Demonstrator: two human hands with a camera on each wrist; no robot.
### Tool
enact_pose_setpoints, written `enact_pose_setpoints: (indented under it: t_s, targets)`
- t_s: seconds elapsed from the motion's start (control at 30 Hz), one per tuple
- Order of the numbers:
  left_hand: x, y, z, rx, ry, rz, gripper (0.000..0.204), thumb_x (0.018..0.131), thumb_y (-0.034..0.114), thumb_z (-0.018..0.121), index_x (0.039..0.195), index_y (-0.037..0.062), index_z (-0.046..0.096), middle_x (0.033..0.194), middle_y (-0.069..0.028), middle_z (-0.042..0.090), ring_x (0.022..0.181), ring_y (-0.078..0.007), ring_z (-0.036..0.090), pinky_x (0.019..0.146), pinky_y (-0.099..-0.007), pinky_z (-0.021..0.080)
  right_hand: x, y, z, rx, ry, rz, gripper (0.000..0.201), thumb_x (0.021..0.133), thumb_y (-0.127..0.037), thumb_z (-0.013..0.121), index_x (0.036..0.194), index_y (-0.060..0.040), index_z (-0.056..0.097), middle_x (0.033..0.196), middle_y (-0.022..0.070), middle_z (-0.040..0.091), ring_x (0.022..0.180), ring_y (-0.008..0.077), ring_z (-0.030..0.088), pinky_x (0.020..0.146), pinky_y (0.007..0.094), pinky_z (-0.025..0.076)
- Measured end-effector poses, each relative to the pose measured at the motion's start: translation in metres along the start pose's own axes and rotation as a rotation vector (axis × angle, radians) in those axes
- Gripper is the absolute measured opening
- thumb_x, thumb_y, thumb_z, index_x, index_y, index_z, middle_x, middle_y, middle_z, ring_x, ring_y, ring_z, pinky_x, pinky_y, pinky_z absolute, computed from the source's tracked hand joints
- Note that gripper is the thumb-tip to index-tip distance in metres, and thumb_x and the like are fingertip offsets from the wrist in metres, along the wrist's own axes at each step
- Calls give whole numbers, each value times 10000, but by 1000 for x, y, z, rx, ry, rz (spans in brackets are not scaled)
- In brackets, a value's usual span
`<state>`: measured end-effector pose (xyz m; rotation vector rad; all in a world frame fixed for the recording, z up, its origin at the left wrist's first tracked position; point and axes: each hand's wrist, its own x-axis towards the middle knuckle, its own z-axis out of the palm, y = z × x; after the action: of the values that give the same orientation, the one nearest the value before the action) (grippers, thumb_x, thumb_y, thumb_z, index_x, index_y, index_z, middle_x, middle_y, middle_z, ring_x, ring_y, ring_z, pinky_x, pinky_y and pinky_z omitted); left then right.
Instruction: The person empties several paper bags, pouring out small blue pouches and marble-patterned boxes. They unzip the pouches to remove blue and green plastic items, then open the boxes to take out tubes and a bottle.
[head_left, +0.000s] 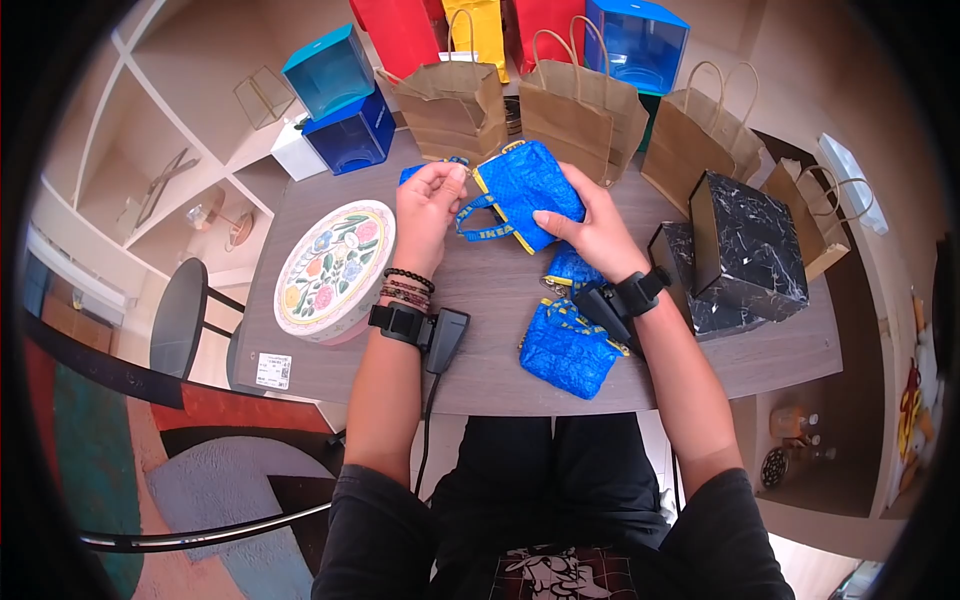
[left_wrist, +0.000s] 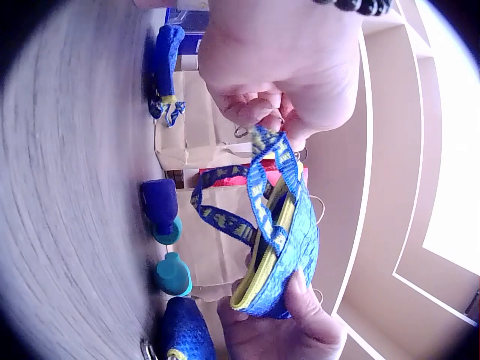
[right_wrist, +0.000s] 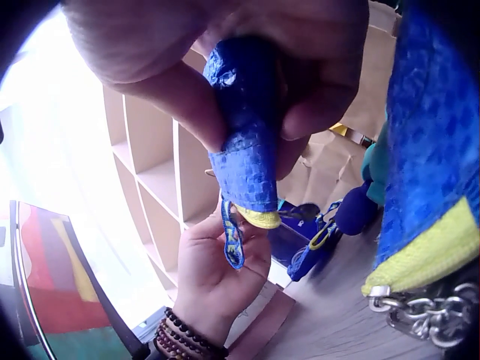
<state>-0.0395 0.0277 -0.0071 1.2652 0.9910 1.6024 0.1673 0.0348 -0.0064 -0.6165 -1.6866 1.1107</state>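
Observation:
Above the table, my right hand grips a small blue IKEA bag pouch by its body, thumb on the near face. The pouch has yellow zipper edging and blue lettered strap handles. My left hand pinches at the handle end of it, where a small metal ring shows beside the fingers; what lies between the fingertips is mostly hidden. Below my right wrist, a second blue pouch lies on the table near the front edge. Another blue pouch sits just behind it, with a metal chain.
A round floral box stands on the left of the table. Brown paper bags line the back, with blue boxes behind left. Black marbled boxes stand at right. Another blue pouch lies behind my left hand.

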Motion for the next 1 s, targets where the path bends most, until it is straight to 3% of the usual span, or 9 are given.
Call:
enact_pose_setpoints:
  t_s: [0.1, 0.3, 0.43, 0.63, 0.8, 1.0]
  targets:
    - [-1, 0, 2, 43, 31, 7, 152, 880, 169, 572, 932, 27, 587, 703, 22, 549, 565, -21, 434, 466, -155, 312, 0, -4, 0, -18, 15, 40, 519, 726, -11, 671, 1204, -9, 469, 1028, 111, 596, 968, 167, 565, 863, 285, 432]
    - [1, 0, 1, 2, -35, -36, 169, 882, 172, 570, 975, 32, 584, 687, 31, 522, 544, -19, 410, 446, -159, 304, 1, 0, -5, -207, 133, -8, 496, 683, 5, 687, 1152, -49, 533, 1061, 129, 606, 968, 209, 594, 831, 307, 458]
    - [-3, 5, 6, 143, -114, -106, 199, 875, 181, 581, 994, 21, 583, 686, 35, 519, 551, -26, 423, 459, -164, 324, 2, 4, -7, -172, 165, 18, 474, 672, 14, 690, 1122, -52, 558, 1053, 125, 612, 950, 222, 604, 817, 316, 468]
    - [-1, -2, 5, 246, -169, -131, 183, 855, 171, 610, 969, 30, 588, 684, 34, 530, 571, -34, 456, 474, -167, 347, 2, 4, -7, -162, 187, 43, 462, 679, 32, 674, 1119, -51, 560, 993, 102, 631, 900, 195, 610, 758, 304, 482]
    - [0, -6, 4, 286, -191, -161, 149, 846, 158, 620, 933, 44, 581, 714, 31, 553, 597, -32, 486, 483, -162, 358, 2, 10, -9, -194, 221, 74, 496, 700, 36, 648, 1170, -66, 525, 923, 132, 626, 730, 169, 626, 641, 281, 496]
    - [0, -12, 3, 279, -257, -126, 152, 839, 149, 628, 949, 64, 565, 764, 31, 573, 629, -31, 519, 498, -155, 371, 3, 13, -9, -176, 224, 36, 535, 721, 39, 622, 1224, -80, 486, 985, 155, 608, 707, 161, 632, 627, 273, 503]
